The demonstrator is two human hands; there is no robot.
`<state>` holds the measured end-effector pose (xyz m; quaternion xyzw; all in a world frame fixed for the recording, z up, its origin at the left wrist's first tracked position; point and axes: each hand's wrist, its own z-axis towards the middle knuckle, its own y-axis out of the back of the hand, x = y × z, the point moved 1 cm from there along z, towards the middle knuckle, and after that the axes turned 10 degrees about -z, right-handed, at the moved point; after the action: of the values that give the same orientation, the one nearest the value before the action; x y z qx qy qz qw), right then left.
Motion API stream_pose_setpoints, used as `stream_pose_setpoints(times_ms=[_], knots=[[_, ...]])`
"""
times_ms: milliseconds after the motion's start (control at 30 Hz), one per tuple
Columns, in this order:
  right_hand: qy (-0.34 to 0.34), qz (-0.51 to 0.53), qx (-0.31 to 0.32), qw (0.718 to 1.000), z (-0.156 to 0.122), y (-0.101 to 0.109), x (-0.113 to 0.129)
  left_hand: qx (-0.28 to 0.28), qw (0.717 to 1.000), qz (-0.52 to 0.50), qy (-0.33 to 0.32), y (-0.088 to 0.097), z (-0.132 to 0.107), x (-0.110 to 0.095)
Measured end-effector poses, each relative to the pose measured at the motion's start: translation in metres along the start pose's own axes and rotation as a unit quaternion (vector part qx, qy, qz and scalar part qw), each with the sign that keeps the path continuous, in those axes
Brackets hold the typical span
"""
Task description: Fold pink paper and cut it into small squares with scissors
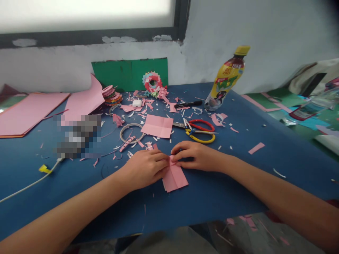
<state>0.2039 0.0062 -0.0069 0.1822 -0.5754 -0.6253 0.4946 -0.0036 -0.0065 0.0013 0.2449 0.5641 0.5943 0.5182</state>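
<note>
A folded sheet of pink paper [177, 178] lies on the blue table near its front, creased down the middle. My left hand [148, 165] grips its upper left side, fingers closed on the edge. From the right, my right hand [194, 156] pinches the top of the same paper; its fingertips nearly meet those of the left. The paper's upper end is partly hidden under the fingers. Just beyond lies another creased pink paper [158, 126]. Scissors [200, 131] with red and yellow handles rest behind my right hand, their blades toward that second sheet.
A drink bottle [226, 81] stands tilted in view at the back, near a black marker [188, 104]. Paper scraps surround a tape roll [131, 133] and a white earbud case [137, 103]. Pink sheets [34, 109] and a blurred-out device [79, 135] with a cable lie left.
</note>
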Motion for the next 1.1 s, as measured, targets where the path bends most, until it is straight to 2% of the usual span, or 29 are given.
stream_pose_setpoints(times_ms=[267,567,733,900,1033,1100], knots=[[0.034,-0.071,0.024,0.997,-0.001,0.010,0.005,0.030,0.999,-0.020,0.037,0.006,0.001,-0.006],[0.075,-0.185,-0.043,0.979,-0.001,0.000,0.027,0.066,0.996,-0.014,0.063,0.006,-0.007,-0.014],[0.059,-0.144,-0.027,0.987,-0.003,0.001,0.024,0.050,0.996,-0.021,0.076,0.009,-0.015,-0.014],[-0.018,-0.039,-0.020,0.999,0.001,0.002,0.019,0.027,0.993,-0.019,0.112,0.011,-0.023,-0.019],[-0.075,0.007,-0.037,0.997,0.007,-0.003,0.018,-0.001,0.990,0.006,0.142,0.011,-0.008,-0.019],[-0.089,0.012,-0.038,0.995,0.008,-0.005,0.018,0.005,0.988,0.019,0.152,0.010,0.002,-0.017]])
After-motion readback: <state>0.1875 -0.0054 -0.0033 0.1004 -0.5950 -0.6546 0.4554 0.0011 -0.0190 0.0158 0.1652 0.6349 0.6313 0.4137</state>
